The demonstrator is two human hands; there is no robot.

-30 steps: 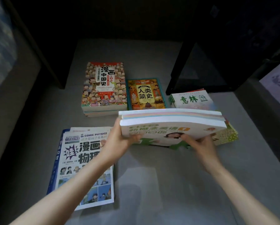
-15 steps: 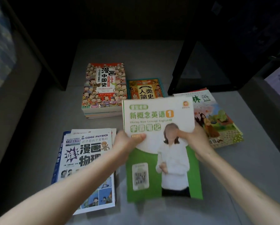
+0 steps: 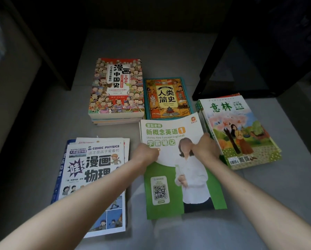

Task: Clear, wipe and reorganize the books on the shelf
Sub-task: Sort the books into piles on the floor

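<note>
A green and white English workbook (image 3: pixel 171 179) lies flat, cover up, on the grey surface (image 3: pixel 259 204) in the middle. My left hand (image 3: pixel 147 156) grips its left edge. My right hand (image 3: pixel 206 147) grips its right edge near the top, fingers curled over the cover. A comic physics book (image 3: pixel 95 170) lies to the left, partly under my left forearm. Behind stand a stack topped by a red crowd-cover history book (image 3: pixel 117 87) and an orange book with a teal border (image 3: pixel 167 98). On the right lies a stack topped by a green-titled magazine (image 3: pixel 241 130).
A dark shelf frame (image 3: pixel 210 73) rises at the back right, and another dark upright (image 3: pixel 48 56) stands at the back left. Bare grey surface shows in front of the workbook and at the far back.
The workbook stack was held up on edge a second ago. It has been laid flat and now rests lower and nearer, with both hands still on its sides.
</note>
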